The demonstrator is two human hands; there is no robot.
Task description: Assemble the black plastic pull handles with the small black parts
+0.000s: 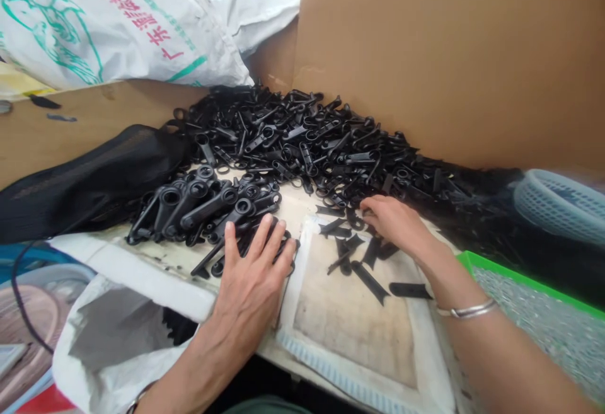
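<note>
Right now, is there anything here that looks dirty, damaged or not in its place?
The pad in front looks dirty: brown, with darker smudges, against its whitish edge. Black pieces lie scattered on it, perhaps normally. I see no clear breakage.

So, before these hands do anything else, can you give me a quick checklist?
1. Left hand open: ok, fingers spread at the smaller pile.
2. Right hand gripping a piece: cannot tell, fingertips partly hidden.
3. Loose black pieces neatly lined up: not ok, they lie at mixed angles.
4. Green tray stocked: ok, small shiny bits inside.
5. Larger heap sorted: not ok, jumbled.
</note>
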